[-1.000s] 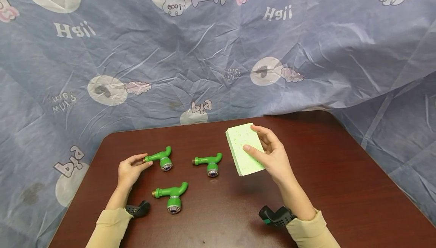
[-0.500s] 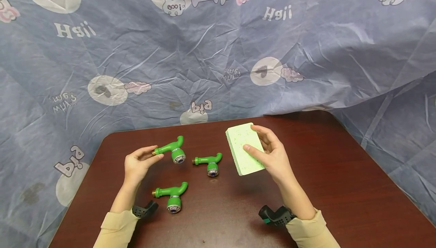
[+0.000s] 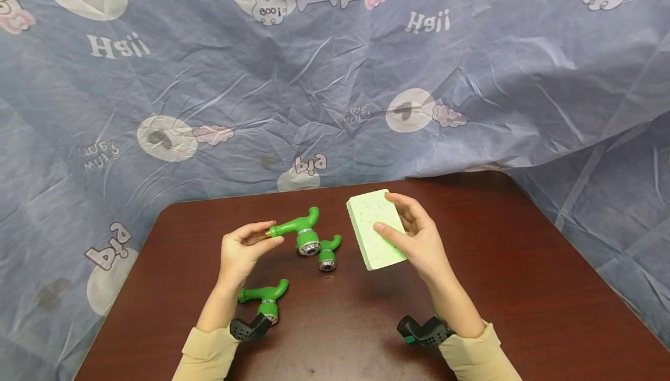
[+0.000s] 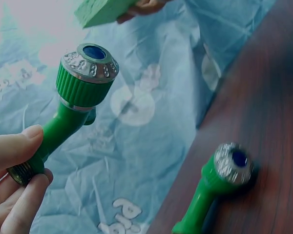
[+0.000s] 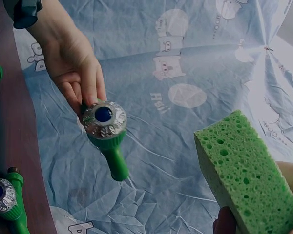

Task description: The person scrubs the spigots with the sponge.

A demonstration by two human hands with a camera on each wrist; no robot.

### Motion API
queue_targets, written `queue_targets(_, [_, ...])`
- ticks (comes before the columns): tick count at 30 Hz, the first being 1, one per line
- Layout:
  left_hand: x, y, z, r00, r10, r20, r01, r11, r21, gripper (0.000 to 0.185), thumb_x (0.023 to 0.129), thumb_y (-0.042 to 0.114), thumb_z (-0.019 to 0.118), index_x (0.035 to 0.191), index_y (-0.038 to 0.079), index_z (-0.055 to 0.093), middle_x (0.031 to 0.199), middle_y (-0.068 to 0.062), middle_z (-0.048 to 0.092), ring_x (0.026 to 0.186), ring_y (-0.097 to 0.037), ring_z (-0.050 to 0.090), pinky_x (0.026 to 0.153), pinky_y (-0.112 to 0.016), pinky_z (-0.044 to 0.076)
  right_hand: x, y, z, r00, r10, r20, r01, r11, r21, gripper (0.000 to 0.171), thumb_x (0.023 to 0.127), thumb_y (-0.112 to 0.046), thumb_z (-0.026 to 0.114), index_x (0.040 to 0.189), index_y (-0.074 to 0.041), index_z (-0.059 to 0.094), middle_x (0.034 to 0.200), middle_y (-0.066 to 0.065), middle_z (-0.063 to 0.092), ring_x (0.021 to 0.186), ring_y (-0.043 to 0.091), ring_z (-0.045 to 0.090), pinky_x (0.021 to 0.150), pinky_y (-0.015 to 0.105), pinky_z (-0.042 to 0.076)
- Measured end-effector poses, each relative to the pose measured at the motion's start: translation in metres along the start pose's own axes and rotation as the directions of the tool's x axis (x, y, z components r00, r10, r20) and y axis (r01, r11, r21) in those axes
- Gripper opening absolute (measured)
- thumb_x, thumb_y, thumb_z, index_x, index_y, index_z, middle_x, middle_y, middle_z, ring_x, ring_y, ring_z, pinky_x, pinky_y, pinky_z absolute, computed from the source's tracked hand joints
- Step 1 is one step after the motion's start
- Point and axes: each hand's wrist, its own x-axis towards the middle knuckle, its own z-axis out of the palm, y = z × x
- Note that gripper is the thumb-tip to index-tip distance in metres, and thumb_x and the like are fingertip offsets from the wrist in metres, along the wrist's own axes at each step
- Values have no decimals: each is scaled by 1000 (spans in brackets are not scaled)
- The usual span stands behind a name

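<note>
My left hand pinches a green faucet by its brass threaded end, holding it above the table with the spout pointing right. In the left wrist view, the thumb and fingers close round the inlet of that faucet, and its silver-rimmed knob has a blue centre. To the right, my right hand grips a light green sponge, thumb on its front face. Pores cover the sponge in the right wrist view. The sponge and the held faucet are apart.
Two more green faucets lie on the brown table: one faucet partly behind the held one, another faucet nearer, partly covered by the left wrist's black camera. A wrinkled blue printed cloth hangs behind.
My left hand has lifted the faucet and carried it rightward, toward the sponge, so it now overlaps the middle faucet in the head view. The right hand and sponge have stayed put.
</note>
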Motion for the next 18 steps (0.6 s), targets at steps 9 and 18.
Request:
queue_targets(9, [-4, 2, 26, 997, 17, 70, -16, 1000, -13, 38, 69, -15, 75, 104, -19, 61, 93, -3, 71, 80, -15, 69, 67, -30, 57, -1, 3, 3, 999, 34, 20, -34, 999, -10, 55, 82, -1, 70, 132, -7, 48, 130, 11, 50, 100, 18, 60, 62, 28, 56])
queue_targets(18, [-6, 8, 49, 996, 30, 82, -25, 998, -57, 37, 69, -14, 75, 103, -18, 62, 91, -7, 71, 80, -17, 69, 63, -25, 57, -1, 7, 10, 997, 54, 49, -55, 998, 12, 55, 83, 0, 68, 133, -8, 46, 130, 12, 49, 93, 16, 63, 59, 31, 57])
